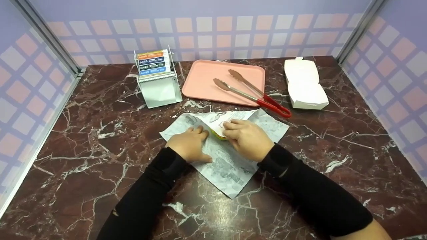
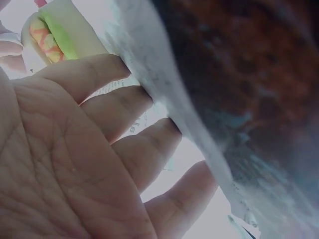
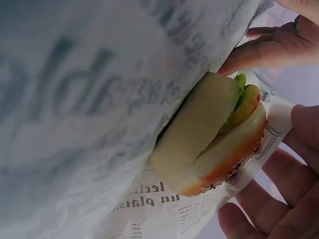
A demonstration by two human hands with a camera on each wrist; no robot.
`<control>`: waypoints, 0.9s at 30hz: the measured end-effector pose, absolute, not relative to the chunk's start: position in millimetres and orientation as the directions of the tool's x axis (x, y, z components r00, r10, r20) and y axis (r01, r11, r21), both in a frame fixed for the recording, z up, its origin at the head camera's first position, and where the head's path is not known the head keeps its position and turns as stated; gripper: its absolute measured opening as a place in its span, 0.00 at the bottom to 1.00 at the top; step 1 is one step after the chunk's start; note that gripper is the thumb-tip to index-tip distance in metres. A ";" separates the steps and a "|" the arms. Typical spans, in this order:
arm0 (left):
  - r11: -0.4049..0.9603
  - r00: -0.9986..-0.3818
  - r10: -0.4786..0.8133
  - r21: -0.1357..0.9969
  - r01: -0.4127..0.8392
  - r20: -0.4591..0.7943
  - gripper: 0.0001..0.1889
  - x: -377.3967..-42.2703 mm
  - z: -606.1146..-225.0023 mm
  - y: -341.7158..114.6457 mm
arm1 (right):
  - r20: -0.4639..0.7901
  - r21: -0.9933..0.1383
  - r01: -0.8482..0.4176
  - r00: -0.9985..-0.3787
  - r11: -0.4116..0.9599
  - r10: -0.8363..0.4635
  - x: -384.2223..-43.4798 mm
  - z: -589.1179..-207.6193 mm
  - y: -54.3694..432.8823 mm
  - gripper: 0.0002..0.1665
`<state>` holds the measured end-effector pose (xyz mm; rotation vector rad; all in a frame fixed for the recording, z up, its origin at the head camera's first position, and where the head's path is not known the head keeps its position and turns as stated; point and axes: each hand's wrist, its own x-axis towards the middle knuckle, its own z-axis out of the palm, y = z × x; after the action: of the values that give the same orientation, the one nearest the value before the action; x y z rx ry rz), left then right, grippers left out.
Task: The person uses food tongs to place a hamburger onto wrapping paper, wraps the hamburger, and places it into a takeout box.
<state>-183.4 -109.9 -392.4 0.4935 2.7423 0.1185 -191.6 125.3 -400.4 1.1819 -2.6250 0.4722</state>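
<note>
A sheet of printed wrapping paper (image 1: 230, 170) lies on the table, one corner toward the person and its far part folded over a sandwich. The sandwich (image 3: 214, 139) has a seeded bun with green lettuce and filling; in the head view only a green-yellow sliver shows between the hands. My left hand (image 1: 188, 145) rests on the paper's left side with fingers spread, and in the left wrist view its fingertips (image 2: 167, 132) touch the paper. On the other side, my right hand (image 1: 248, 138) holds the folded paper over the sandwich with bent fingers.
Behind the paper is a pink tray (image 1: 200, 80), with red-handled tongs (image 1: 247, 95) lying partly across it. A metal stand (image 1: 160, 91) with several coloured packs (image 1: 152, 63) is at the back left. An opened white box (image 1: 305, 83) lies at the back right. Patterned walls enclose the table.
</note>
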 end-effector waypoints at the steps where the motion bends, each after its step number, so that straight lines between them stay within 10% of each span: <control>1: 0.938 -0.887 0.343 0.161 0.307 -0.309 0.47 -182.2 -390.5 -110.4 | 0.324 -0.194 -0.755 -0.652 0.627 -0.685 -190.9 -400.6 125.0 0.15; 7: 0.908 -0.958 0.285 0.316 0.276 0.018 0.19 -176.3 -371.2 -106.7 | 0.269 -0.202 -0.739 -0.673 0.643 -0.689 -188.2 -399.4 125.4 0.16; 27: 0.866 -0.863 0.493 0.154 0.475 -0.111 0.41 -173.1 -389.7 -68.2 | 0.212 -0.285 -0.680 -0.732 0.675 -0.648 -196.7 -384.9 145.7 0.18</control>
<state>-173.1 -68.2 -389.7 0.7542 2.8923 0.1820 -196.7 145.7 -384.9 1.1086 -2.7892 0.5323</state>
